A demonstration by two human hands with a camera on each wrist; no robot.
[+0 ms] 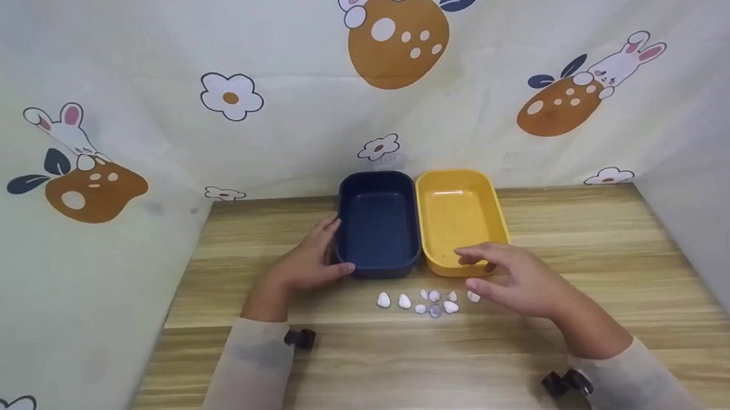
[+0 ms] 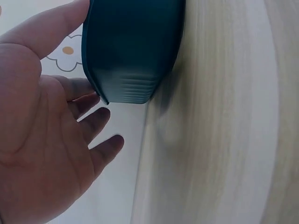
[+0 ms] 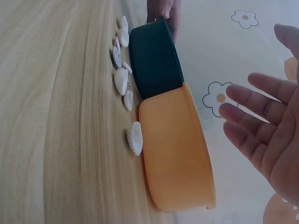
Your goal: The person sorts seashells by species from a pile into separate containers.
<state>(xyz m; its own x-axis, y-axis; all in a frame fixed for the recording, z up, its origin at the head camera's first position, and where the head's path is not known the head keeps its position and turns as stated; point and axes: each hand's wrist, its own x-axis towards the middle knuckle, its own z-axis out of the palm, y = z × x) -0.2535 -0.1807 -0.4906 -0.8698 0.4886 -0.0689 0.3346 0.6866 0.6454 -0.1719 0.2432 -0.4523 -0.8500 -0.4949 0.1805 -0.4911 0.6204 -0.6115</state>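
Left hand [image 1: 309,257] and right hand [image 1: 516,281], in the head view, are both held with fingers apart; the side of a dark blue, rounded rectangular tub [image 1: 378,229] is touched by the left, while the right is poised at the near end of a matching yellow tub [image 1: 461,219]. Small whitish seashells [image 1: 451,306] are scattered before the tubs on a wood-grain table [image 1: 360,378].

In the left wrist view, the blue rim is met by the thumb.

In the right wrist view, the right fingers are extended clear of the yellow tub.

Pale beige sleeves [image 1: 244,373] — a black fitting [image 1: 300,339] on each.
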